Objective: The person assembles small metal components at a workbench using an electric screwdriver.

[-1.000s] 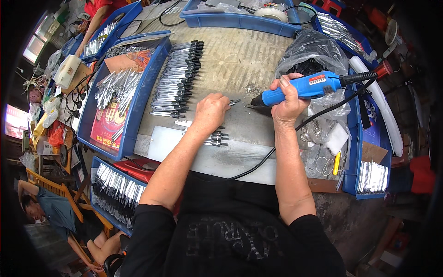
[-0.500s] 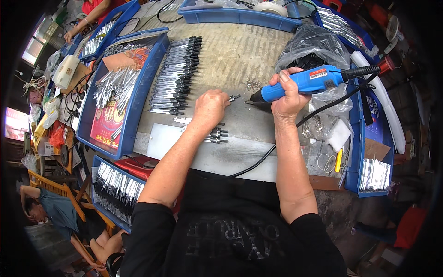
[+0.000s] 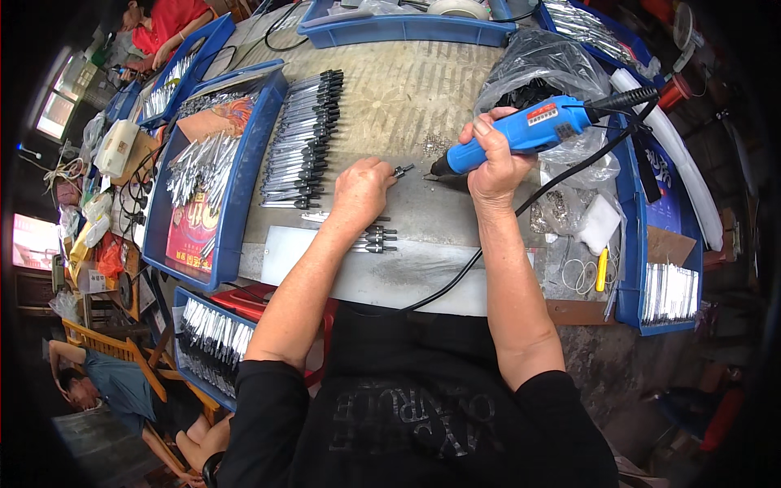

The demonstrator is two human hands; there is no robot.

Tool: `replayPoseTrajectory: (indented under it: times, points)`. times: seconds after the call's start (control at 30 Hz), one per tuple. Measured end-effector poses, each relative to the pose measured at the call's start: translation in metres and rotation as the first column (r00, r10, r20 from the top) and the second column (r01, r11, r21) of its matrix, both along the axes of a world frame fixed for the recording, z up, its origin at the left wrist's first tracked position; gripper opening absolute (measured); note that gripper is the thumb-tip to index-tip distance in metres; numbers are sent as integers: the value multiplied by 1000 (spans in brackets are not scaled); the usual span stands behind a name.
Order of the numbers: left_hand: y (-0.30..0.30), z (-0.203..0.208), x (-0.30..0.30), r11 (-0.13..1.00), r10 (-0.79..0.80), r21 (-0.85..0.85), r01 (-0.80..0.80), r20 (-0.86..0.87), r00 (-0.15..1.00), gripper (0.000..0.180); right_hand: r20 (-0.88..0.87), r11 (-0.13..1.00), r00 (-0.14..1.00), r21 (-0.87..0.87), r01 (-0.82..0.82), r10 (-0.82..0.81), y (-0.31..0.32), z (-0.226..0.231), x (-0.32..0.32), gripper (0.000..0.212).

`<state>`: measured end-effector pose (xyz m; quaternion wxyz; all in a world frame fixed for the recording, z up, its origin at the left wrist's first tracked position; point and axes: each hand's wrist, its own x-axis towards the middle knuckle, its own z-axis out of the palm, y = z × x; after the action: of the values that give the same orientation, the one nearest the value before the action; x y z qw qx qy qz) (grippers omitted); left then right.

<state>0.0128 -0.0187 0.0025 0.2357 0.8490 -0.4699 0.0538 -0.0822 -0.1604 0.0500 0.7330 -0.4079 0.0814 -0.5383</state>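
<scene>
My left hand (image 3: 363,190) is closed on a slim metal rod, whose dark end fitting (image 3: 403,171) sticks out past the fingertips toward the right. The rest of that rod is hidden in the hand. Wrapped round a blue electric screwdriver (image 3: 530,130), my right hand (image 3: 495,163) holds it slanted, its black nose pointing left and down. The bit's tip sits a small gap to the right of the fitting. Under my left forearm lie several rods with black ends (image 3: 377,239). A long row of similar rods (image 3: 301,138) is laid out beyond my left hand.
A small scatter of screws (image 3: 437,146) lies ahead of the driver. Blue trays with rods stand left (image 3: 229,244), lower left (image 3: 181,325) and right (image 3: 625,305). A clear plastic bag (image 3: 561,69) sits far right; the driver's black cable (image 3: 541,193) crosses the table. Other people are at left.
The whole view has shifted slightly. Both hands keep their holds, with the driver tip still apart from the fitting. The person in red at upper left shows more.
</scene>
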Motion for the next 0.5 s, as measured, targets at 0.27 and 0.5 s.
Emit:
replayPoseTrajectory:
  times: [0.27, 0.5]
  points:
    - [3, 0, 4, 994, 56, -89, -70, -160, 986, 12, 3, 1000, 1000, 18, 0, 0, -2, -3, 1, 27]
    - [-1, 2, -2, 1000, -1, -4, 1, 14, 1000, 10, -52, 999, 998, 0, 35, -35, 1, 1, 2, 26]
